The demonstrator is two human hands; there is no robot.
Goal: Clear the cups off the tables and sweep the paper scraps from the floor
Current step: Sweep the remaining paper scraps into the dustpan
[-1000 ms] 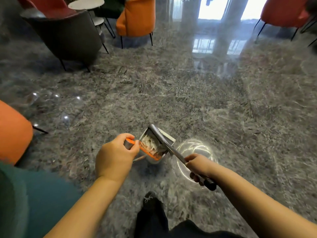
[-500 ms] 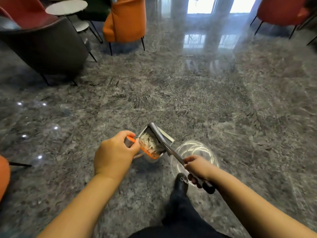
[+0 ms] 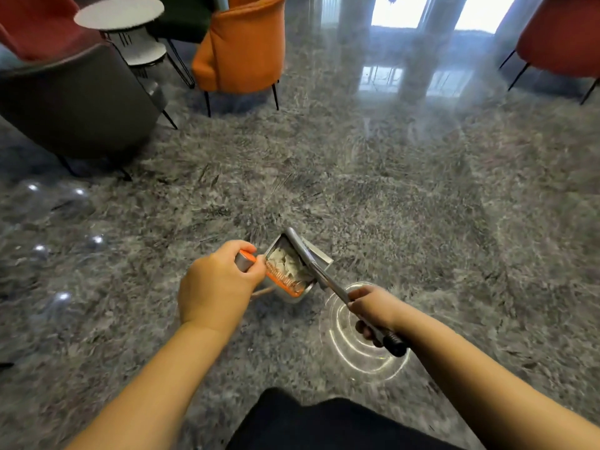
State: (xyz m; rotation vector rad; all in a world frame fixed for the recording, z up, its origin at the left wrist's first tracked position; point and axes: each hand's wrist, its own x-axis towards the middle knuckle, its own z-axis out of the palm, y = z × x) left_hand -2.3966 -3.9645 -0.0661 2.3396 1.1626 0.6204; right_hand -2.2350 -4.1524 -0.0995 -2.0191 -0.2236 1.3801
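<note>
While the grey marble floor [image 3: 389,190] looked free of scraps as far as I could see, the round side table [image 3: 118,11] far left had no cups showing, so most seemed done. Near centre, the metal dustpan [image 3: 292,271] held the paper scraps [image 3: 287,259], right hand [image 3: 373,310] wrapped round its long handle. Left hand [image 3: 217,284] clutched the small orange brush [image 3: 279,280] against the pan. Emptying's probably what's left.
</note>
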